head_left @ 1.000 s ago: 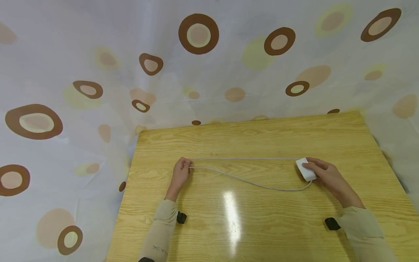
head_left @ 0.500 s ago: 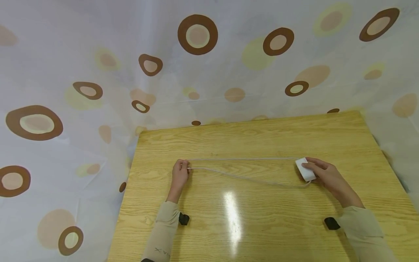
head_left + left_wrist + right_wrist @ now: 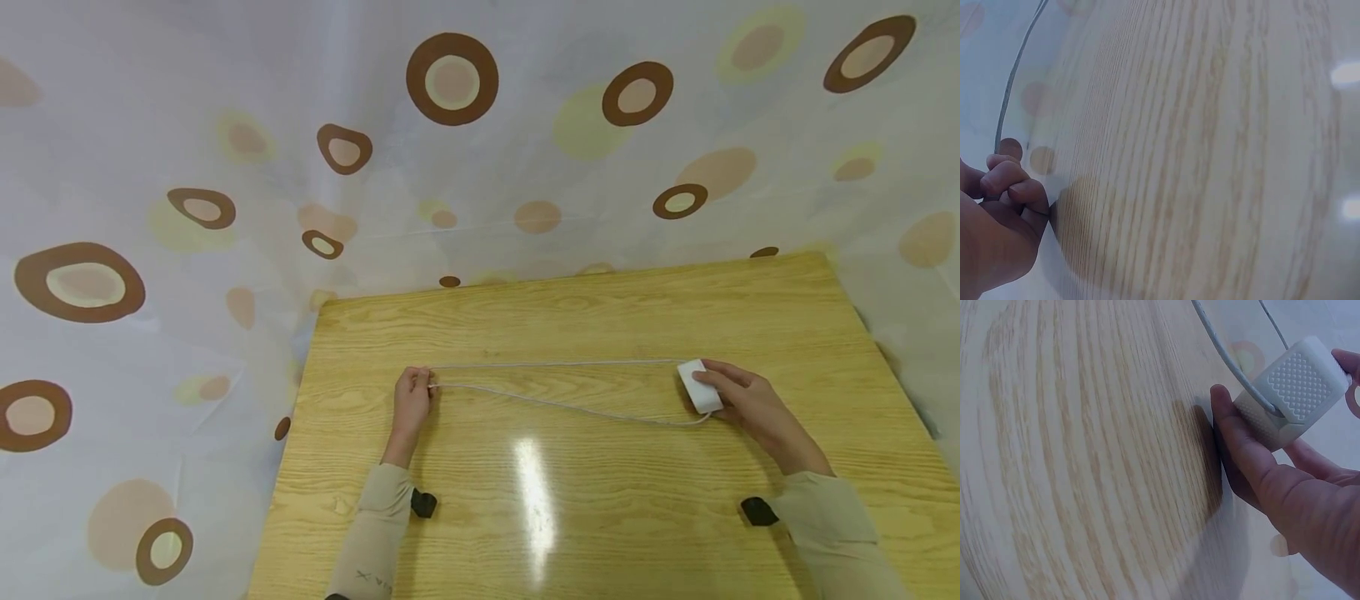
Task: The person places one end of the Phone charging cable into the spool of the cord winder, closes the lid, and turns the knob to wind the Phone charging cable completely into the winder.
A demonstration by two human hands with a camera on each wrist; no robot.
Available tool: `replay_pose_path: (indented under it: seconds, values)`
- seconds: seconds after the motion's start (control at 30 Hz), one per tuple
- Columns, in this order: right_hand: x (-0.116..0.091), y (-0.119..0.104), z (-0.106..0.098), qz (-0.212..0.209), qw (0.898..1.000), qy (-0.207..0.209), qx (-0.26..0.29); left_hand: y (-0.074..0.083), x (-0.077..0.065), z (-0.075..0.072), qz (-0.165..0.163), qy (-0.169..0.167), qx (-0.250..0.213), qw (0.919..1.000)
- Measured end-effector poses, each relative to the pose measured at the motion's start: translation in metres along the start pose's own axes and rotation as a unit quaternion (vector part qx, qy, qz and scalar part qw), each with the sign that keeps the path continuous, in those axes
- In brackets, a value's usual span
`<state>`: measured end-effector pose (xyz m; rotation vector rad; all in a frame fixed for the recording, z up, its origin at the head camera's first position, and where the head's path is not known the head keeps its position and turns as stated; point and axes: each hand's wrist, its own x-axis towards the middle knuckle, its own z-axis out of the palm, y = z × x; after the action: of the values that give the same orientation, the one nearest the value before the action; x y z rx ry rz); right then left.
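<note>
A white power adapter (image 3: 700, 387) with a textured end is gripped in my right hand (image 3: 756, 412), above the right part of the table. Its thin white cable (image 3: 555, 363) runs leftward in two strands. The far strand is nearly straight; the near one sags slightly. My left hand (image 3: 412, 404) pinches the cable at the left with curled fingers. In the left wrist view the cable (image 3: 1007, 100) rises from the curled fingers (image 3: 1029, 195). In the right wrist view the cable (image 3: 1225, 356) leaves the adapter (image 3: 1300, 381) near the fingers. The cable's ends are hidden.
A wood-grain table (image 3: 600, 492) lies under both hands. A pale sheet with brown and yellow circles (image 3: 487, 183) hangs behind it and at both sides. Small black devices (image 3: 423, 503) sit at both sleeves.
My left hand has shifted slightly left and toward me, with the cable in it. The near strand sags less than before. My right hand and the power adapter have hardly moved.
</note>
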<state>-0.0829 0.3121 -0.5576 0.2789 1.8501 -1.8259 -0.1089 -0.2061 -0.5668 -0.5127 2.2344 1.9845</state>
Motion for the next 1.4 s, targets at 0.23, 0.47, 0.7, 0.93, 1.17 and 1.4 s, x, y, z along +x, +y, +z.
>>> replay_pose_path:
  seconds: [0.23, 0.47, 0.7, 0.93, 1.17, 1.4]
  values:
    - [0.0, -0.001, 0.002, -0.002, 0.994, -0.021, 0.103, -0.007, 0.006, -0.004, -0.008, -0.013, 0.003, 0.9999]
    - [-0.002, -0.001, 0.004, -0.007, 0.993, -0.018, 0.116, -0.014, 0.005, -0.003, 0.014, 0.008, 0.014, 0.9998]
    - [-0.002, -0.003, 0.007, -0.001, 0.997, -0.007, 0.072, -0.016, 0.006, -0.002, 0.015, 0.035, -0.014, 0.9992]
    - [0.0, 0.0, 0.004, -0.025, 0.989, -0.05, 0.137, -0.014, 0.006, -0.005, 0.011, -0.002, 0.001, 0.9999]
    - [0.001, 0.006, -0.002, -0.04, 0.984, -0.082, 0.153, -0.009, 0.006, -0.005, 0.014, -0.043, 0.059, 0.9972]
    - [-0.001, 0.009, -0.003, -0.053, 0.984, -0.11, 0.127, -0.006, 0.009, -0.005, 0.011, -0.047, 0.082, 0.9955]
